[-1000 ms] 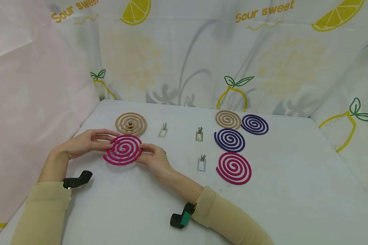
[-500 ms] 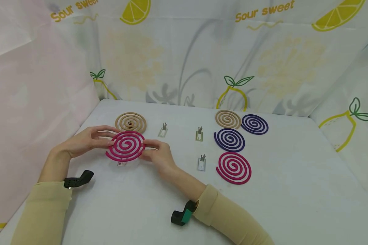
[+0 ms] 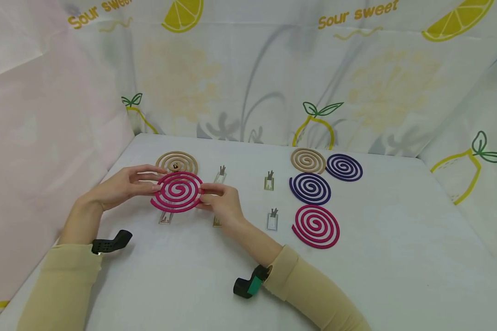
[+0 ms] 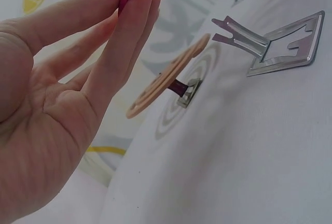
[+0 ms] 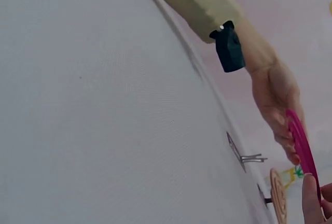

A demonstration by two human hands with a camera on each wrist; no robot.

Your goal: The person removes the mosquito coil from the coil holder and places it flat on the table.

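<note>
A pink mosquito coil [image 3: 181,189] is held up off the table between both hands. My left hand [image 3: 122,187] pinches its left edge with thumb and fingers; my right hand [image 3: 228,204] pinches the right edge. Below the coil stands a small silver metal coil stand [image 3: 164,219], its upright prongs clear in the left wrist view. Just behind, a tan mosquito coil [image 4: 166,81] sits raised on its own stand, the prongs coming through its centre. The held coil overlaps its front rim in the head view. A gold stand [image 3: 217,222] is partly hidden by my right hand.
More small stands, one silver [image 3: 220,178], one gold [image 3: 269,184] and another silver [image 3: 272,222], stand mid-table. To their right lie loose coils: tan [image 3: 308,161], two purple, one far [image 3: 344,168] and one nearer [image 3: 310,188], and pink [image 3: 315,225]. A printed curtain [image 3: 248,69] surrounds the table.
Both hands have moved the pink coil a little to the right and away from me. The silver stand beneath, hidden at first, now shows below it. Everything else has stayed put.
</note>
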